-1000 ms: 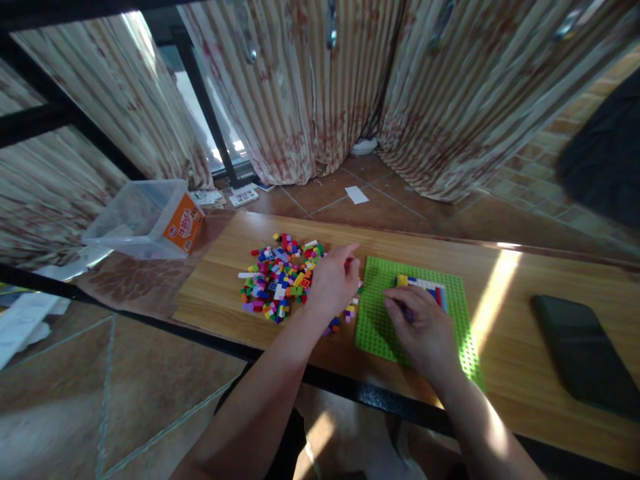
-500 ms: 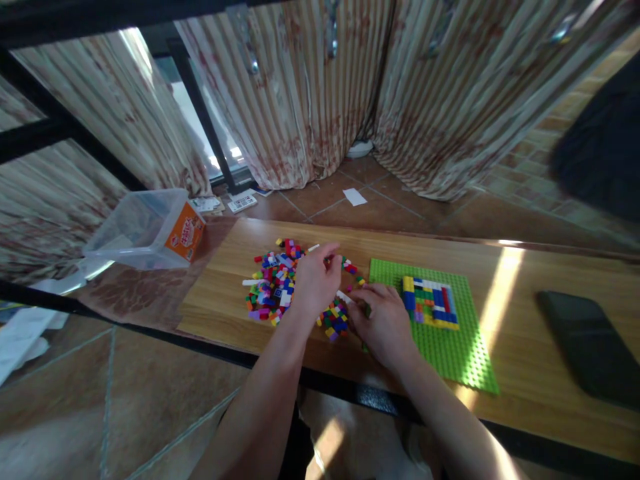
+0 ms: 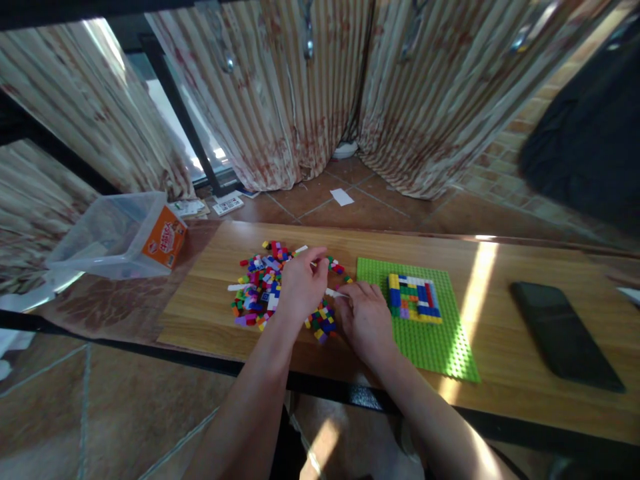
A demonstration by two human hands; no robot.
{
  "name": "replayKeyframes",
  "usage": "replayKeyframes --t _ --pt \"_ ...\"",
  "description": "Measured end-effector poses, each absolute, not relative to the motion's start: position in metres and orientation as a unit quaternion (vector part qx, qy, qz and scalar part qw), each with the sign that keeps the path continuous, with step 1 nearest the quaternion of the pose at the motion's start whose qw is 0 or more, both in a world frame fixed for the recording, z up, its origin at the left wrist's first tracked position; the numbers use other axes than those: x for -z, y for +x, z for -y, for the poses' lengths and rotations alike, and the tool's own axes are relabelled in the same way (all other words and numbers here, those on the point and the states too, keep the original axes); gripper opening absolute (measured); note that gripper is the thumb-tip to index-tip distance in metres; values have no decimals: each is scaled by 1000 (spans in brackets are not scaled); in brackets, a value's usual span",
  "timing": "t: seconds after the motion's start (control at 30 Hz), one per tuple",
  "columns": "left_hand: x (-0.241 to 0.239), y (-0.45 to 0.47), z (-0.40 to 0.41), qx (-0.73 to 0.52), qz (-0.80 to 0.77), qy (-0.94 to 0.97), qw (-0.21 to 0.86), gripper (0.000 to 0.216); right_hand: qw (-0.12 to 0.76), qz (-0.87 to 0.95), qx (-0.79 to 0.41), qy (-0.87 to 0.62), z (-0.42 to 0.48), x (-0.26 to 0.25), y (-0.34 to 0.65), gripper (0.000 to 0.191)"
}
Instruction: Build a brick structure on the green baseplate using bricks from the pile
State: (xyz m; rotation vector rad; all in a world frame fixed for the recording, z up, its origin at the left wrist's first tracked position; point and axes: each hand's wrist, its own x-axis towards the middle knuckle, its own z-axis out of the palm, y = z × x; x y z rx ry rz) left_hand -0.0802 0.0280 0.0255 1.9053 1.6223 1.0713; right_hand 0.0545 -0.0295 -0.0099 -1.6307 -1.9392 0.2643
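The left hand (image 3: 300,283) and right hand (image 3: 367,319), loosely curled, rest among small red, blue, green and yellow bricks (image 3: 257,288); whether either holds one is unclear.

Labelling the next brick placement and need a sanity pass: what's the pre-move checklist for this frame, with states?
1. Brick pile within reach of left hand: ok, the hand lies over its right edge.
2. Brick held in right hand: cannot tell, fingers curl down beside a white brick.
3. Green plate flat on the table: ok.
4. Built patch uncovered: ok, both hands are left of it.
5. Free studs around the patch: ok, bare green on the near side.
6. Phone clear of the plate: ok, apart to the right.
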Motion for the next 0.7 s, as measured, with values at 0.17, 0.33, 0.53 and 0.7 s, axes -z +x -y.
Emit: replayKeyframes --t 0.17,0.33,0.53,0.7 --pt "-26 -76 -27 -380 -575 692 212 23 372 676 -158 -616 32 -3 68 17" --pt "-22 -67 -25 -367 -561 709 217 23 420 655 -162 -607 35 -9 94 22" --pt "-18 -50 -19 -339 -522 747 234 24 446 580 -151 -665 36 -13 144 28" --pt "-15 -37 -15 -314 -494 772 251 26 455 532 -155 -697 44 -18 174 30"
